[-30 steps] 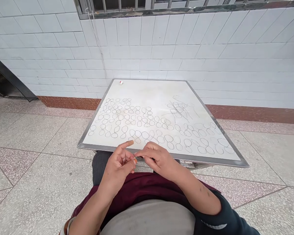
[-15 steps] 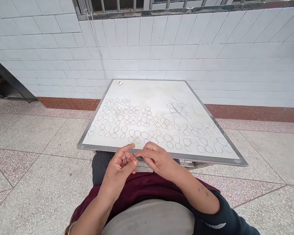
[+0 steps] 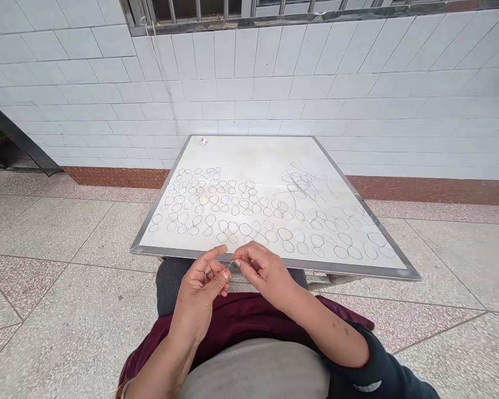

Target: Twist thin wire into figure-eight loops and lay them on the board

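Both hands meet over my lap, just in front of the table's near edge. Between thumb and fingers, my left hand (image 3: 205, 280) pinches a thin wire (image 3: 230, 265), part of which curves in a loop beside the palm. The index finger of that hand points up, with a tan wrap on its tip. My right hand (image 3: 261, 270) grips the other end of the wire between thumb and forefinger. On the white tabletop (image 3: 253, 152) beyond lie many figure-eight wire loops (image 3: 209, 224) in rows.
A tangled pile of thin wires (image 3: 301, 184) sits at the table's right rear. Near the back left corner is a small white and red object (image 3: 203, 142). The metal rim (image 3: 166, 251) borders the table. Behind stands a tiled wall (image 3: 249, 88) with a barred window.
My right hand has drawn slightly away from the left fingertips, so more of the wire shows between them. The loops on the table have not moved.
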Demonstrator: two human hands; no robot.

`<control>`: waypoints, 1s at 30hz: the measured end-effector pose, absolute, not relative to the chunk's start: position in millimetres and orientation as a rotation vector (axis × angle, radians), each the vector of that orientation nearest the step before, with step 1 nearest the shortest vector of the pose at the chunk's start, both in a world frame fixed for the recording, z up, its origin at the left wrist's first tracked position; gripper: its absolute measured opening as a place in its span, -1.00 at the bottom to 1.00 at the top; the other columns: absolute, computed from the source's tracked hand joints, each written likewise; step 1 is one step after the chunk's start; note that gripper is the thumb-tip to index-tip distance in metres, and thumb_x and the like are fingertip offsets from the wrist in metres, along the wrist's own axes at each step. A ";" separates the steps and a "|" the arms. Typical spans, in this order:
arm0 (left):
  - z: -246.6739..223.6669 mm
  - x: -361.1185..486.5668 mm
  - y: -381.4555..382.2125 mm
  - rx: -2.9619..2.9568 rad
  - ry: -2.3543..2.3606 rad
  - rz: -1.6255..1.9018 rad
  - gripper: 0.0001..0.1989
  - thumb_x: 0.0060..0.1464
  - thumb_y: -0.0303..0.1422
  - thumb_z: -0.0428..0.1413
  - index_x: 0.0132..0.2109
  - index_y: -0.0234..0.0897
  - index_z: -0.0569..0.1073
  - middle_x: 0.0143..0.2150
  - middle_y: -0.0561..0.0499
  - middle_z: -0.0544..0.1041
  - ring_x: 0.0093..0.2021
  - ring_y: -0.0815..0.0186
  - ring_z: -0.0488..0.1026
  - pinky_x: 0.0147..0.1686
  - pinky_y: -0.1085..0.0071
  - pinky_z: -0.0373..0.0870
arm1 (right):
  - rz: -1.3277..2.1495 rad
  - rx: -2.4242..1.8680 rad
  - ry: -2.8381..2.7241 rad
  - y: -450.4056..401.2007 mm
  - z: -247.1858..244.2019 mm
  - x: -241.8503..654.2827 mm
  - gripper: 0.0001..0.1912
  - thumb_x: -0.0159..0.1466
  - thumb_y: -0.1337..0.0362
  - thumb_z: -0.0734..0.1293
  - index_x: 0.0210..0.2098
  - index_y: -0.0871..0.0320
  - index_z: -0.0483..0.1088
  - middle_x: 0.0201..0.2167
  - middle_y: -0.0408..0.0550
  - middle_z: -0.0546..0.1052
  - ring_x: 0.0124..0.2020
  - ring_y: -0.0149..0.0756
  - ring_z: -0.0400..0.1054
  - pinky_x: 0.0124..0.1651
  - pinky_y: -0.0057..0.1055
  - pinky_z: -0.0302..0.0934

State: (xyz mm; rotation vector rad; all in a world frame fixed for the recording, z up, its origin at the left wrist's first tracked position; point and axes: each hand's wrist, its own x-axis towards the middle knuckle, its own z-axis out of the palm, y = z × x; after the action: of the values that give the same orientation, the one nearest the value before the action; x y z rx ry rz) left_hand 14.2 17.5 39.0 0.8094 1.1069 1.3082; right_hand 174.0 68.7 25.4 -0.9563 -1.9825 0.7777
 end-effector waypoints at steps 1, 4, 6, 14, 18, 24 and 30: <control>38.5 15.0 17.3 0.795 1.099 1.310 -0.59 -0.02 -0.34 0.29 0.03 -0.14 0.53 -0.39 0.11 0.39 -0.46 0.47 0.27 -0.46 0.52 0.28 | 0.787 -0.971 -1.961 68.0 24.7 172.8 -0.89 0.33 0.35 0.22 -0.25 0.09 0.37 -0.43 -0.12 0.40 -0.44 -0.36 0.27 -0.39 -0.43 0.18; 35.9 19.4 17.0 0.774 1.074 1.303 -0.57 -0.04 -0.35 0.30 0.03 -0.15 0.53 -0.40 0.11 0.38 -0.47 0.47 0.28 -0.47 0.52 0.27 | 0.826 -1.013 -1.869 65.9 21.1 168.9 -0.92 0.31 0.34 0.24 -0.28 0.08 0.37 -0.45 -0.13 0.39 -0.45 -0.36 0.27 -0.44 -0.44 0.17; 34.1 23.1 17.4 0.757 1.061 1.303 -0.57 -0.05 -0.35 0.31 0.03 -0.15 0.54 -0.41 0.11 0.38 -0.48 0.48 0.28 -0.47 0.52 0.27 | 0.842 -1.035 -1.807 64.6 18.7 166.1 -0.92 0.30 0.33 0.24 -0.31 0.08 0.37 -0.43 -0.12 0.40 -0.46 -0.37 0.28 -0.48 -0.45 0.15; 34.6 22.3 20.2 0.775 1.079 1.357 -0.55 -0.01 -0.33 0.29 0.07 -0.12 0.50 -0.41 0.12 0.40 -0.46 0.47 0.28 -0.45 0.52 0.29 | 1.203 -1.078 -1.578 62.4 23.6 165.3 -0.82 0.34 0.14 0.23 -0.24 0.11 0.37 -0.42 -0.16 0.39 -0.64 -0.50 0.19 -0.59 -0.49 0.14; 36.2 15.5 19.6 0.850 1.139 1.369 -0.56 0.03 -0.31 0.27 0.09 -0.10 0.48 -0.41 0.12 0.41 -0.44 0.46 0.30 -0.41 0.50 0.30 | 1.595 -0.905 -1.373 65.8 23.3 168.2 -0.72 0.35 0.04 0.23 -0.26 0.13 0.37 -0.42 -0.19 0.38 -0.60 -0.52 0.19 -0.54 -0.53 0.15; 37.7 12.6 18.7 0.812 1.137 1.373 -0.53 0.02 -0.32 0.27 0.11 -0.13 0.47 -0.38 0.10 0.43 -0.41 0.45 0.30 -0.34 0.49 0.31 | 1.929 -0.751 -1.085 68.6 24.1 170.1 -0.72 0.23 0.06 0.39 -0.28 0.17 0.46 -0.41 -0.14 0.41 -0.43 -0.47 0.25 -0.47 -0.57 0.15; 38.0 18.6 16.2 0.724 1.037 1.417 -0.53 0.00 -0.37 0.28 0.09 -0.15 0.47 -0.41 0.12 0.40 -0.41 0.46 0.28 -0.39 0.53 0.28 | 2.020 -0.689 -0.950 67.9 18.7 172.1 -0.77 0.20 0.14 0.45 -0.34 0.18 0.44 -0.50 -0.19 0.39 -0.54 -0.55 0.14 -0.50 -0.58 0.04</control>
State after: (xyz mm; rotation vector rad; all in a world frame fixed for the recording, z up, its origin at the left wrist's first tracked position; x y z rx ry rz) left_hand 18.6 16.2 38.0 0.7241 1.0365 1.4174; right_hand 172.1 67.9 18.7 -0.6891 -0.9501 2.0195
